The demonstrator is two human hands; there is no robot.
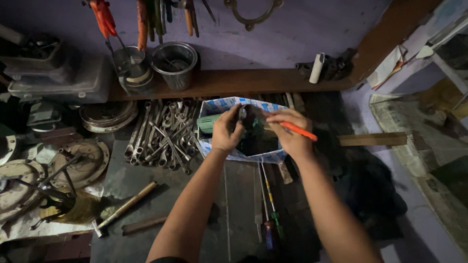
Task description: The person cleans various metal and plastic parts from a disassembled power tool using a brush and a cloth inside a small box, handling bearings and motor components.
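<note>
Head camera is showing you working over a small open box (214,106) with a blue-and-white printed rim, sitting on the dark bench (146,180) just right of a heap of spanners (163,134). Your left hand (225,130) is closing its fingers around a dark round part (249,117), holding it directly above the box. Your right hand (288,132) is gripping an orange-handled tool (298,130), probably a screwdriver, with its working end pointing at that part; the tip itself is hidden in shadow.

Recommendation: you are working in poor light, so keep the part steady over the box, so anything coming loose is falling inside rather than among the spanners, and keep the tool tip angled away from your left fingers.

Containers: the box interior is reading as dark, and its contents cannot be made out; a green cylinder (208,123) is lying at its left rim. On the wooden shelf (243,80) two steel cups (174,63) are standing side by side; the left is holding a few upright tools, the right one's contents are unclear.
</note>
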